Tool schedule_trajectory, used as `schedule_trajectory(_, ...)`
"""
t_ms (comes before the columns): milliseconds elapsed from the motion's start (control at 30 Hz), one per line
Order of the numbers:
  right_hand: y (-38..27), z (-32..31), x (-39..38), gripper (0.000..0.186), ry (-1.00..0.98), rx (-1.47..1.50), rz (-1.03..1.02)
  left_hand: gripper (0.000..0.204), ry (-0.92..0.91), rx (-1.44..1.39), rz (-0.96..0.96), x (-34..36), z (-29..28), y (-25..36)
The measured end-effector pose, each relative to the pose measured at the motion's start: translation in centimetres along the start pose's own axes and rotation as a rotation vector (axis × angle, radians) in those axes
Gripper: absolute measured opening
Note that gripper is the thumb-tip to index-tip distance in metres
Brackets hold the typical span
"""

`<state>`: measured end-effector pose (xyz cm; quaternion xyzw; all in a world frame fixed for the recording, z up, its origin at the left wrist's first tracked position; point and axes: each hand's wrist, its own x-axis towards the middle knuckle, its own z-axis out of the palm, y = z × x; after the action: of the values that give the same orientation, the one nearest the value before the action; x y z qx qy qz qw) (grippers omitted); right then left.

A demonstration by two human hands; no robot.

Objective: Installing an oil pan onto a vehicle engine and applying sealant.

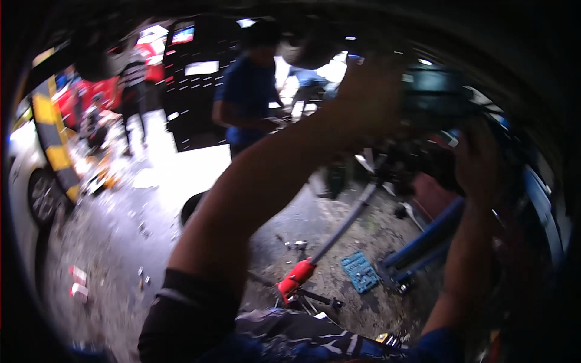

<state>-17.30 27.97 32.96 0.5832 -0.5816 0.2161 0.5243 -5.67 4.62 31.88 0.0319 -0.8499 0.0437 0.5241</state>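
Both my arms reach up into a dark, blurred wheel arch at the upper right. My left hand (370, 100) is raised high and curled against a dark boxy tool (433, 91). Lower and to the right, my right hand (478, 158) presses against dark car parts (423, 160) under that tool; its fingers are too blurred to read. A curved blue body edge (538, 199) runs down the right side.
On the wet concrete floor below lie a long bar with a red grip (298, 277), a blue socket tray (360, 272) and blue lift arms (423, 242). A person in a blue shirt (248, 103) stands behind. A yellow-black striped post (51, 142) and a car wheel (41, 195) are at left.
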Motion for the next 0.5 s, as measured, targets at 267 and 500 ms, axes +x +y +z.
schedule_trajectory(267,5.5,-2.3,6.7,0.021,-0.091,0.097,0.176,0.101,-0.022,0.091,-0.036,0.3,-1.1,1.2)
schedule_trajectory(500,6.6,-1.7,10.3,0.021,-0.239,-0.079,0.144,0.097,-0.085,0.102,-0.075,0.4,-1.6,1.4)
